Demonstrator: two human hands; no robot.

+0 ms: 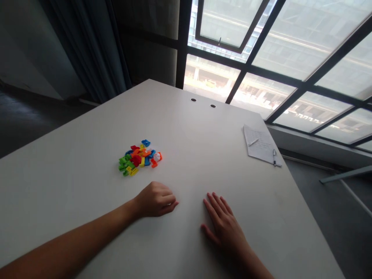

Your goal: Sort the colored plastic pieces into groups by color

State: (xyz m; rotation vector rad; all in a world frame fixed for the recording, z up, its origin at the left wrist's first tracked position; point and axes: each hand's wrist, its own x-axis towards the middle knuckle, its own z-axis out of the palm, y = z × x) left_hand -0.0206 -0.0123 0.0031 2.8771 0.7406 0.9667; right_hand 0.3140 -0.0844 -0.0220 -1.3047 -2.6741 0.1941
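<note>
A loose heap of small plastic interlocking pieces (138,159) in green, red, orange, yellow and blue lies on the pale grey table (186,131), left of centre. My left hand (155,200) rests on the tabletop just below and to the right of the heap, curled closed with nothing visible in it. It is the hand nearer the pieces but does not touch them. My right hand (223,226) lies flat on the table with its fingers spread, touching nothing but the surface.
A handwritten sheet of paper (260,144) lies near the table's right edge, with a pen (274,158) at its lower corner. Two round holes (202,102) pierce the far tabletop. Beyond the far edge stand large framed windows (261,69); a dark curtain (95,50) hangs to the left.
</note>
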